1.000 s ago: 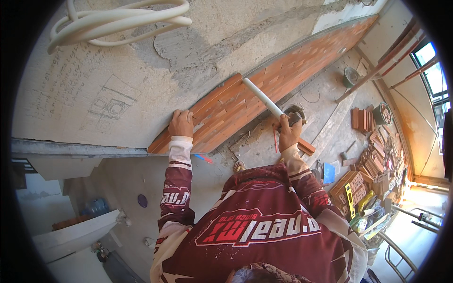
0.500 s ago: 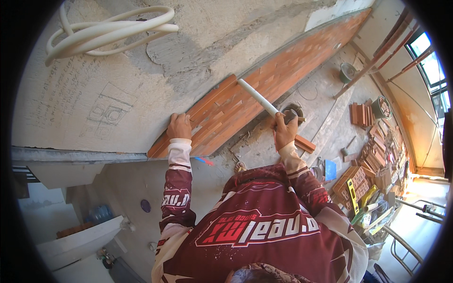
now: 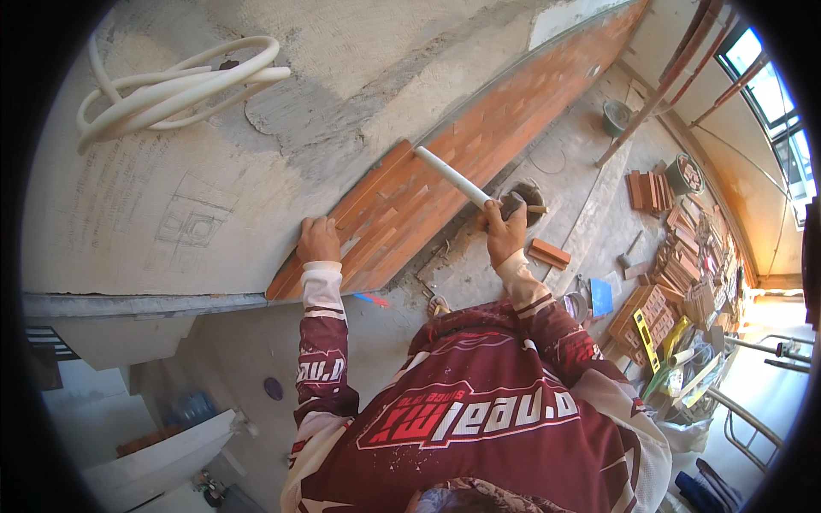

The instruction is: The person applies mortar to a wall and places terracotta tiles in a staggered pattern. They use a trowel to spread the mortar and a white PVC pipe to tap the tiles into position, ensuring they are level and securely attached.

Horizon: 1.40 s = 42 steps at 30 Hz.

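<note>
A worker in a maroon jersey [image 3: 505, 355] faces a wall strip of terracotta brick tiles [image 3: 376, 218], right hand [image 3: 505, 232] clamped on a white tube [image 3: 451, 176] whose far end lies at the tiles' upper edge. The left hand [image 3: 319, 240] bends its fingers over that edge (whether gripping, one cannot tell), near a coiled cream hose [image 3: 184, 94].

Right hand [image 3: 507, 232] is hiding the near end of the white tube [image 3: 453, 178]. Dark shape [image 3: 515, 204] just beside it is staying unidentifiable. Left hand [image 3: 318, 241] is covering part of the brick facing [image 3: 479, 145], whose far end is running past the top edge. Shirt [image 3: 479, 359] is concealing most of a foot [image 3: 438, 304]. Wall scribbles [image 3: 111, 197] are showing too faintly to read.
</note>
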### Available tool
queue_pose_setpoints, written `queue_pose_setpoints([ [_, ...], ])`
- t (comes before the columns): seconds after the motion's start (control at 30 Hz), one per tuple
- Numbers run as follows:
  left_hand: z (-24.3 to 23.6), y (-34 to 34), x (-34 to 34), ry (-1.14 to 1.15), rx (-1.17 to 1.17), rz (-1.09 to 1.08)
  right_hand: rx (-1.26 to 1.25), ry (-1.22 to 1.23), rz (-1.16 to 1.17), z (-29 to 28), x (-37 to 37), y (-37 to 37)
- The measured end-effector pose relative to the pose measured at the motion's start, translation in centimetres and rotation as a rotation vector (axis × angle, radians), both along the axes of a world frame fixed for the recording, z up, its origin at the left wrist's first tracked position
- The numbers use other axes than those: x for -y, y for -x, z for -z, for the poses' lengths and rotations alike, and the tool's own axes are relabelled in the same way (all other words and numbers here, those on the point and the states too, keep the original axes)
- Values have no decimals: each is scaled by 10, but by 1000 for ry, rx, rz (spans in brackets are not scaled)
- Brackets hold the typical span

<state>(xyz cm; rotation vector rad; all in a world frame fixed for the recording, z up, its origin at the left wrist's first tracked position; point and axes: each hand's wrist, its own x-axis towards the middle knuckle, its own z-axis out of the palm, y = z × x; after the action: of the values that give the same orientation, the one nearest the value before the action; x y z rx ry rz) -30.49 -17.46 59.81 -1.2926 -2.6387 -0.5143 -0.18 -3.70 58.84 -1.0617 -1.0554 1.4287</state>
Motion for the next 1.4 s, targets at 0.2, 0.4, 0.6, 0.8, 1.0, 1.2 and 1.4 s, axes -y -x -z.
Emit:
queue_pose_setpoints([
  [0.2, -4, -3, -1, 19, -37, 2, -18, -7, 3, 2, -1, -3],
  [0.4, -5, -6, -2, -26, -60, 1, -36, 46, 32, 7, 0, -20],
  [0.6, -12, -11, -4, -11, -78, -10, -24, 109, 46, 24, 8, -46],
  [0.8, -13, -11, -5, -23, -56, -23, -57, 93, 16, 18, 13, -38],
  [1.0, -14, -17, -9, -30, -57, -47, -68, 67, -90, -14, 14, -28],
  [1.2, -7, -10, -6, -44, -88, -22, -69, 61, -142, -20, 10, -14],
  [1.4, -10, -14, -7, -42, -64, -39, -87, 55, -122, -20, 11, -9],
])
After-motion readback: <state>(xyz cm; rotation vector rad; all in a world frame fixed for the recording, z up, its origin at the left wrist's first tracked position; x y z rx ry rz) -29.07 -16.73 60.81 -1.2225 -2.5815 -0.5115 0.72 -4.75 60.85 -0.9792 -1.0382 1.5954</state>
